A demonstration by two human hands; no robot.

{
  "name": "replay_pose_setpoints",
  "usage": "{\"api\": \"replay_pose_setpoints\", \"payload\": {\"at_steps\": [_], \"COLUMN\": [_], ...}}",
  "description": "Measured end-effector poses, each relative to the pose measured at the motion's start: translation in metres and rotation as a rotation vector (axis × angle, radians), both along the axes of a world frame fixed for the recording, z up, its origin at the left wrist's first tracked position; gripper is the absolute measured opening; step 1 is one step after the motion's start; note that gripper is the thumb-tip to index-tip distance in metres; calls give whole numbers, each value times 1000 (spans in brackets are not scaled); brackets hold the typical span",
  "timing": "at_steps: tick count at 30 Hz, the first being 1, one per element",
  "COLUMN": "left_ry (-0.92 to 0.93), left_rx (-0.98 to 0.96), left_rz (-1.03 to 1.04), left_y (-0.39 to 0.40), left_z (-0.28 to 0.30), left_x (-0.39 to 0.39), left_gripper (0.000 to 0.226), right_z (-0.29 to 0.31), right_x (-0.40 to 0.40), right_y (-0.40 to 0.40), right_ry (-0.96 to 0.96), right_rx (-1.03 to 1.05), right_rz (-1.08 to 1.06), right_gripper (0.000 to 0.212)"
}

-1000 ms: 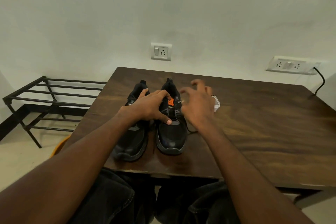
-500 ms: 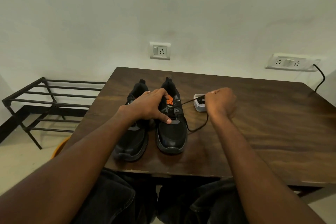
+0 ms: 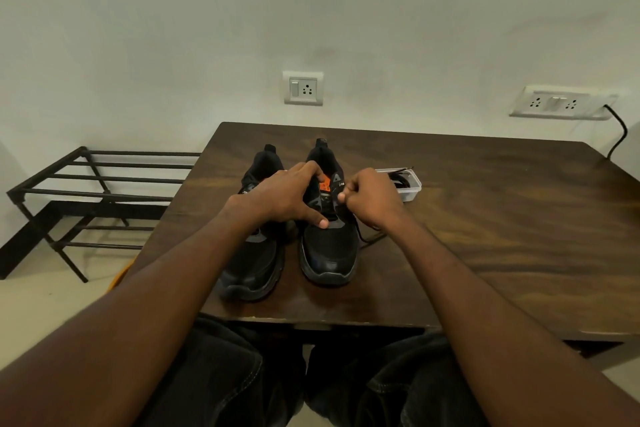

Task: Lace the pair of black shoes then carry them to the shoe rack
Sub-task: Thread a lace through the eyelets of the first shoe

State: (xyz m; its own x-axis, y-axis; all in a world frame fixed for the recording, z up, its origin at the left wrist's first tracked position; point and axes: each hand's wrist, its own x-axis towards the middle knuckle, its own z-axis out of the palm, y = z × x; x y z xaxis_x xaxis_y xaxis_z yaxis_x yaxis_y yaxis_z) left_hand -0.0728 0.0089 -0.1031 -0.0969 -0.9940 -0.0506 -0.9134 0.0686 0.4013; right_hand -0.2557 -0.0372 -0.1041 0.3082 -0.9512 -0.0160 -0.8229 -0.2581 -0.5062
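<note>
Two black shoes stand side by side on the dark wooden table (image 3: 485, 218), toes toward me. My left hand (image 3: 280, 198) grips the right shoe (image 3: 330, 250) across its tongue, thumb on the vamp and fingers by the orange label. My right hand (image 3: 372, 199) pinches a black lace (image 3: 367, 237) at the shoe's right eyelets; the lace trails in a loop onto the table. The left shoe (image 3: 252, 260) stands partly under my left forearm.
A small clear box (image 3: 410, 185) holding another black lace lies behind my right hand. The black metal shoe rack (image 3: 86, 191) stands on the floor left of the table. Wall sockets and a black cable are on the wall beyond. My knees are under the table's near edge.
My right hand pulled the lace out to the right, then came back to the right shoe's eyelets with it. My left hand has kept its hold on that shoe.
</note>
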Motion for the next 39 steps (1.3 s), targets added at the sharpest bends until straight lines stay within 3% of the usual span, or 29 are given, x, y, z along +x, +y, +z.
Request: {"api": "replay_pose_setpoints", "payload": {"at_steps": [2, 6, 7, 9, 13, 15, 16, 19, 21, 25, 29, 35, 39], "left_ry": [13, -43, -84, -175, -173, -142, -140, -153, -118, -36, -4, 176, 32], "left_rx": [7, 0, 7, 26, -16, -63, -86, -115, -131, -172, -217, -192, -279], "left_rz": [-1, -50, -63, -81, -82, -52, -50, -65, -50, -42, -48, 79, 85], "left_y": [0, 2, 1, 1, 2, 3, 2, 0, 2, 6, 5, 7, 9], "left_z": [1, 3, 3, 1, -3, -2, -2, -2, -3, -4, -6, -1, 0], "left_x": [0, 2, 3, 2, -3, -5, -8, -15, -18, -20, -18, -3, -3], "left_gripper": [89, 76, 68, 52, 33, 27, 24, 17, 14, 4, 10, 14, 21], "right_z": [-3, 8, 12, 12, 12, 16, 16, 13, 4, -5, -3, 3, 2], "right_x": [-3, -11, -15, -23, -40, -41, -41, -33, -25, -14, -14, -18, -19], "right_y": [-5, -10, -9, -9, 4, 9, 9, 8, 6, 5, 2, 7, 7], "right_ry": [-95, -629, -661, -521, 137, 330, 321, 81, 88, 227, 221, 184, 173], "right_rx": [55, 335, 336, 281, 254, 175, 141, 158, 176, 222, 210, 255, 241], "right_rz": [-95, -388, -427, -390, -126, 1, 71, 278, 346, 361, 348, 325, 323], "right_gripper": [17, 16, 17, 19, 20, 15, 26, 86, 104, 111, 117, 109, 104]}}
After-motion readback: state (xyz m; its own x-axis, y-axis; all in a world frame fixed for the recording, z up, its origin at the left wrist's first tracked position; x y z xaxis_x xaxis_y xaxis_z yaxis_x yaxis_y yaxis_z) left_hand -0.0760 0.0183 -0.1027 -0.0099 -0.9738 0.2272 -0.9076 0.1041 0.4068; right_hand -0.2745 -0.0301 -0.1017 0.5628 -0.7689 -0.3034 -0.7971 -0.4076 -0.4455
